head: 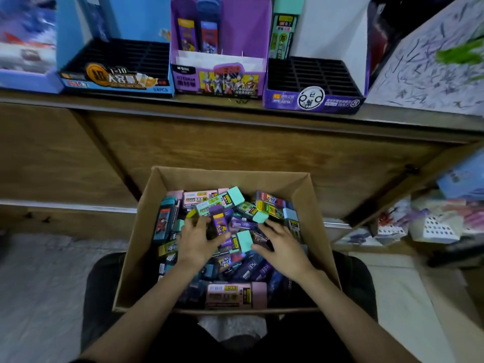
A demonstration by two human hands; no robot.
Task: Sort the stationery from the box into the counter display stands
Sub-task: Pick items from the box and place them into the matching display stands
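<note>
Mix-ups look likely: stationery packs [235, 296] lie jumbled in the cardboard box [310, 197] on the person's lap, so similar purples could reach the wrong display stand [220, 82]. Left hand [197, 243] pinches a purple pack [218, 225]; right hand [284, 248] rests spread on the pile, grasping nothing.

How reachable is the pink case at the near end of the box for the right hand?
Probably yes. The pink case lies uncovered on top of the pile at the near end of the cardboard box, and the right hand rests on the pile just beyond it, holding nothing.
</note>
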